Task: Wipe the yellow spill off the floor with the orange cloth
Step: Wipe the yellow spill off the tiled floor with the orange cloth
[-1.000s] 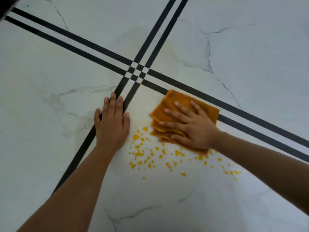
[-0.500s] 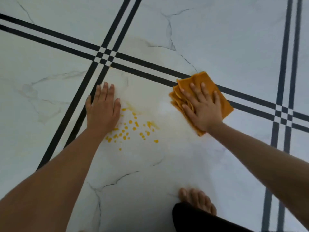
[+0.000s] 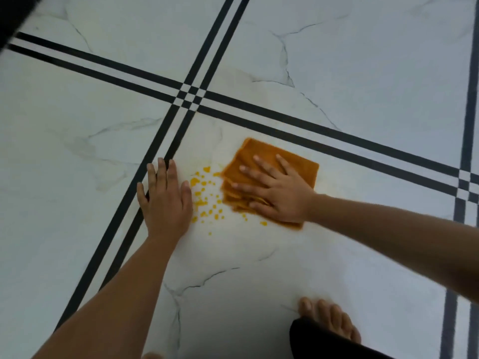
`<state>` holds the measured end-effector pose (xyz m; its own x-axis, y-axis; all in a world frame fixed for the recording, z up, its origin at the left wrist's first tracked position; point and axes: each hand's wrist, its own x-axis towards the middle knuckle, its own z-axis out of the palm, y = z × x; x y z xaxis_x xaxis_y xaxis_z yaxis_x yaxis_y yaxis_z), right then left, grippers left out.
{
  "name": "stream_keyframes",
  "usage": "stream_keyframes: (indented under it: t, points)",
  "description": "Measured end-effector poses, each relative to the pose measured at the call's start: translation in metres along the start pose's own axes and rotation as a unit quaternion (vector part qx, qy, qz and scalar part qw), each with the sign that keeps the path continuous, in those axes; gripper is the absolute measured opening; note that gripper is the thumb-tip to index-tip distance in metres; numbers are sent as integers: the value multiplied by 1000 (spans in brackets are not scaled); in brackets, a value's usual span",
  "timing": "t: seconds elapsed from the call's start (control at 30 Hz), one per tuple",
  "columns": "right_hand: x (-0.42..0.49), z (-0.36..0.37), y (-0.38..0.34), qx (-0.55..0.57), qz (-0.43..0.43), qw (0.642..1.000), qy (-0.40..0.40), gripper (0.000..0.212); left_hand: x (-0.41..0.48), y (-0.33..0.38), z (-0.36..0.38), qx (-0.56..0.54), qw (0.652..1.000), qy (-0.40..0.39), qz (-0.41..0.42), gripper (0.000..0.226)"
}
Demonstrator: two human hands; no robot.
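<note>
From the head view, my right hand [image 3: 280, 193] lay flat, fingers spread, pressing the folded orange cloth [image 3: 293, 164] onto the white marble floor [image 3: 363, 73]; it pinned the cloth under the palm rather than closing a grip around it. My left hand [image 3: 166, 200] was open too, holding nothing, planted palm-down beside the double black inlay lines [image 3: 145, 177] to brace me. The yellow spill [image 3: 207, 198] sat between the two hands as scattered droplets, its right edge touching the cloth, its left edge just beside my left thumb. A few drops lay near the cloth's lower edge. My bare foot [image 3: 329, 322] showed at the bottom of the frame.

I judged the wiping to be mid-course, with much of the yellow not yet taken up. The next stroke called for sliding the cloth leftward over the droplets under steady pressure, then lifting the left hand clear so the last drops beside it could be reached.
</note>
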<state>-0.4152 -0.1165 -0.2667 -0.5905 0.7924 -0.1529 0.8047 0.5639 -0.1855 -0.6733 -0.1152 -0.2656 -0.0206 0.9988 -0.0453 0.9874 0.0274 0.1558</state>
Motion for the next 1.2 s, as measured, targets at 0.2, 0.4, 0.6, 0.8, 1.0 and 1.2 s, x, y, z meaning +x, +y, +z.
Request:
stream_keyframes:
  t: [0.2,0.4,0.6,0.8,1.0,1.2]
  points:
    - [74,-12,12,53,250,966,46,55,-14,-23,1,1,999,-6,-40,58]
    - [85,-9,-35,-1,-120,992,-35,59,-30,-34,5,1,994,4,-107,60]
    - [103,-3,-85,29,48,998,-13,59,-61,-38,5,-7,986,12,-164,60]
    - [81,-2,-69,7,-70,996,-46,60,-88,-38,5,-17,986,-17,-167,59]
    - [27,16,-109,17,-94,995,-25,57,-91,-27,2,-42,988,-14,-149,61]
    - [23,5,-30,23,101,995,13,58,-92,-16,6,-40,994,-39,-98,63]
